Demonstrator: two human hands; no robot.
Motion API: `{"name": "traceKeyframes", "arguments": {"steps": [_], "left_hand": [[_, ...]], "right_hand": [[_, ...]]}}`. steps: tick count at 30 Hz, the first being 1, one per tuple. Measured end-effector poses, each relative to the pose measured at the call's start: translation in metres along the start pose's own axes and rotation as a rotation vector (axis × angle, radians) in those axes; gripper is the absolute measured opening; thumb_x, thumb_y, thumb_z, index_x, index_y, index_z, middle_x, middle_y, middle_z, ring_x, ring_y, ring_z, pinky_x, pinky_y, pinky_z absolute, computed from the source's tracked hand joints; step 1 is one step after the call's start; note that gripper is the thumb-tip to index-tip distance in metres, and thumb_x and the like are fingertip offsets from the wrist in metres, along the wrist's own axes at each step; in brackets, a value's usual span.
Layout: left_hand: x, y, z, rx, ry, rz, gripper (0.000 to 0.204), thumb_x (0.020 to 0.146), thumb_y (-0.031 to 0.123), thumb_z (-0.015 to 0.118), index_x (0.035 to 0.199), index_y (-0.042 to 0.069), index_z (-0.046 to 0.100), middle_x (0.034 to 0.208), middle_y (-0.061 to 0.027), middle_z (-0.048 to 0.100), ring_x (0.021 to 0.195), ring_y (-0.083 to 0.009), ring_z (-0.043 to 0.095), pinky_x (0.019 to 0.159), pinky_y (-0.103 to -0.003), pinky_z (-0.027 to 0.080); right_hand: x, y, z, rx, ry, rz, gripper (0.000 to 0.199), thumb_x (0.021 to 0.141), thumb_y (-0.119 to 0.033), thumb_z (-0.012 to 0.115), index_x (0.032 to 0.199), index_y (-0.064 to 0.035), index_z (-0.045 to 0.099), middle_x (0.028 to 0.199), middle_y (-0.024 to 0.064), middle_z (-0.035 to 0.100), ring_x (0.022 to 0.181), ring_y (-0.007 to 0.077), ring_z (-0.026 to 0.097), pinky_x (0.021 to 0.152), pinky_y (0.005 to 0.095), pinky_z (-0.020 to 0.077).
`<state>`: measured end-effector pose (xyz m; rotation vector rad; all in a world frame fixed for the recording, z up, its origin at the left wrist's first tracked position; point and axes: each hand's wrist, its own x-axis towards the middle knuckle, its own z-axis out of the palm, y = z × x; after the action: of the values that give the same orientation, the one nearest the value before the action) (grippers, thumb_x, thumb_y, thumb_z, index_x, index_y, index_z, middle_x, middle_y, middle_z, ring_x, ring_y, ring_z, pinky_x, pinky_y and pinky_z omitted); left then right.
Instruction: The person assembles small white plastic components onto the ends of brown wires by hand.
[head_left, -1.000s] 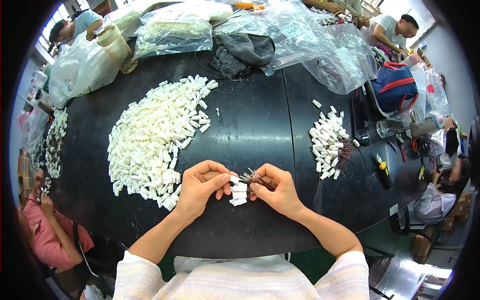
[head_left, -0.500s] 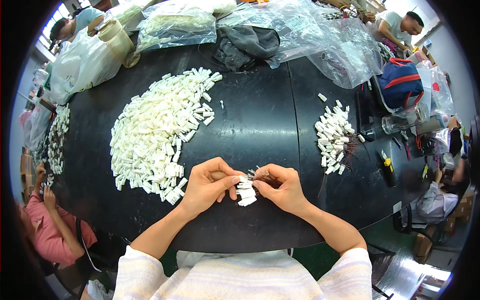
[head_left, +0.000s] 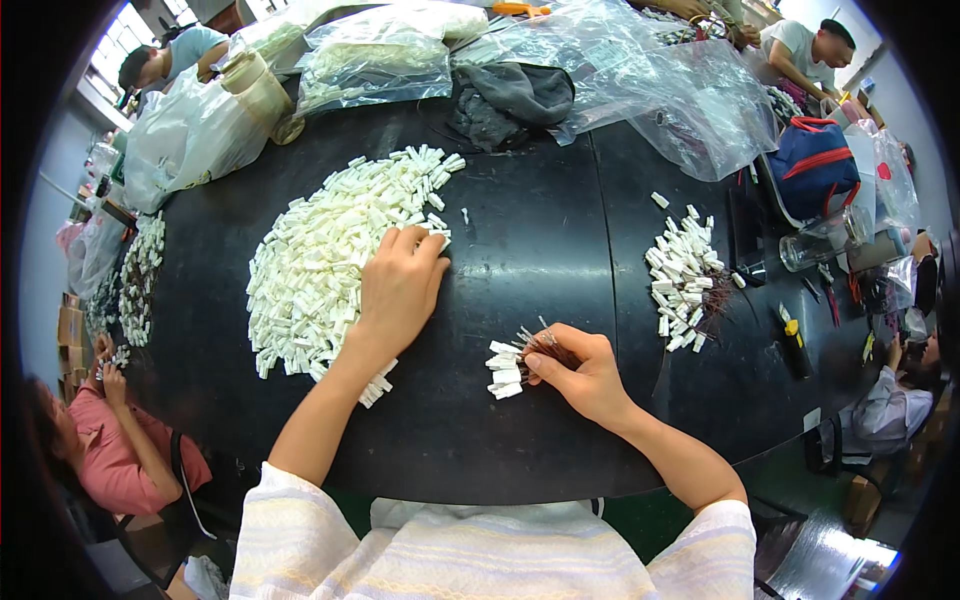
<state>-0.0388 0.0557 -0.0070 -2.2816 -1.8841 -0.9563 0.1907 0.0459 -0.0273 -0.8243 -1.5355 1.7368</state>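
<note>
Above the right part of a large heap of white connectors [head_left: 305,270] on the black desk [head_left: 540,265], the left hand [head_left: 398,285] stretches forward, back upward, fingers bent down, thumb out to the right. Its fingertips face away from view, so I cannot tell whether that grip is empty or has a piece. Nearer the body, the right hand [head_left: 585,380] has its grip closed on a bundle of brown wires [head_left: 550,350], thumb on top; thin, seemingly metal tips poke out forward, with white housings [head_left: 505,372] fanned to the left. The palm hides much of the wire. Farther right sits a smaller white heap [head_left: 680,265] with dark wires. Clear plastic bags [head_left: 700,125] and a dark cloth [head_left: 520,95] crowd the far side.
</note>
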Motion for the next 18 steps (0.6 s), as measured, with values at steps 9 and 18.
{"name": "traceKeyframes", "arguments": {"steps": [9, 18], "left_hand": [[-0.015, 0.028, -0.004, -0.663, -0.234, -0.434, 0.01, 0.081, 0.004, 0.058, 0.091, 0.001, 0.057, 0.087, -0.0067, 0.063, 0.069, -0.0119, 0.055, 0.057, -0.026, 0.044], [-0.039, 0.039, 0.002, -1.511, -0.284, -0.808, 0.017, 0.082, 0.007, 0.061, 0.096, 0.001, 0.053, 0.087, -0.0137, 0.065, 0.065, -0.0061, 0.051, 0.054, -0.017, 0.036]], "right_hand": [[0.002, -0.003, -0.002, 0.037, -0.033, 0.051, 0.005, 0.083, -0.002, 0.055, 0.081, 0.0026, 0.052, 0.067, 0.0046, 0.06, 0.059, 0.008, 0.058, 0.055, 0.0208, 0.0438], [0.001, -0.003, 0.002, 0.032, -0.002, 0.054, 0.005, 0.082, 0.0, 0.055, 0.081, 0.0031, 0.051, 0.07, 0.0061, 0.06, 0.061, 0.0081, 0.059, 0.057, 0.0203, 0.0466]]}}
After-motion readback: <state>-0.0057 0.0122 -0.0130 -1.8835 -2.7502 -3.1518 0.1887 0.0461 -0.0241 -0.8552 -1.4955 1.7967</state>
